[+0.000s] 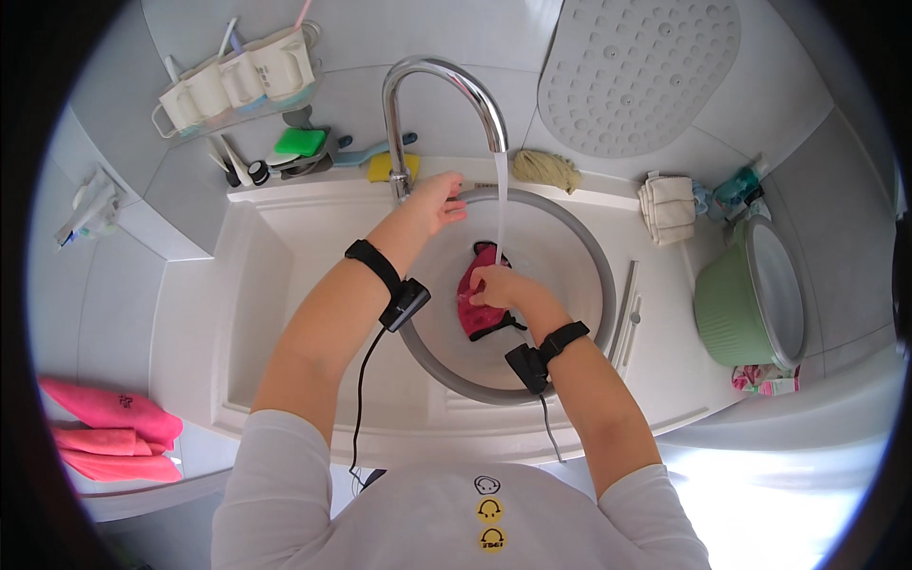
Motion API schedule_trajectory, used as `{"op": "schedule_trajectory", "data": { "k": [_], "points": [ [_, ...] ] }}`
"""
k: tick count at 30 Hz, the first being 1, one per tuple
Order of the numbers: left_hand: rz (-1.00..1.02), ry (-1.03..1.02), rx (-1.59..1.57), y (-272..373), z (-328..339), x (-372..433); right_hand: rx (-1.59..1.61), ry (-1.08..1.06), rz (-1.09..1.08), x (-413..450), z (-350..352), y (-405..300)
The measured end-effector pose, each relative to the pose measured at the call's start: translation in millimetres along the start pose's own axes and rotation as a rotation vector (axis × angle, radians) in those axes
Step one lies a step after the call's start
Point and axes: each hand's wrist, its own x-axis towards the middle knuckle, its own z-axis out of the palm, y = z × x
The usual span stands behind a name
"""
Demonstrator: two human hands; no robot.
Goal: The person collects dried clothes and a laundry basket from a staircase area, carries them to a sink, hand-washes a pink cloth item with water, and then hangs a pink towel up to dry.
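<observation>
Water [501, 206] runs from the curved chrome faucet [445, 65] into a round basin with a grey rim [604, 256]. A red cloth item with black trim [476, 313] lies in the basin, wet and partly covered by my right hand [502, 286]. The fingers of that hand are curled on the cloth, right by the falling stream. Empty, with its fingers apart, my left hand [445, 203] is over the basin's far left rim, just right of the faucet's base. Both forearms wear black straps with small devices and cables.
The basin stands in a white sink [285, 313]. Behind it lie a yellow sponge [383, 167], a green sponge [301, 142] and an olive cloth [547, 171]. A folded beige cloth [667, 208] and a green bucket [723, 299] sit at right. Pink towels [117, 420] hang at left.
</observation>
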Motion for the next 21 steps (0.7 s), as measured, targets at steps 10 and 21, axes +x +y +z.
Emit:
{"op": "schedule_trajectory", "data": {
  "k": [10,21],
  "points": [
    [0.09,-0.082,0.0,-16.3,15.6,7.1,-0.182,-0.113,-0.131,7.8,34.4,40.4],
    [0.009,-0.142,0.068,-2.1,-23.0,1.6,-0.394,0.117,0.008,45.0,39.5,63.2]
  ]
}}
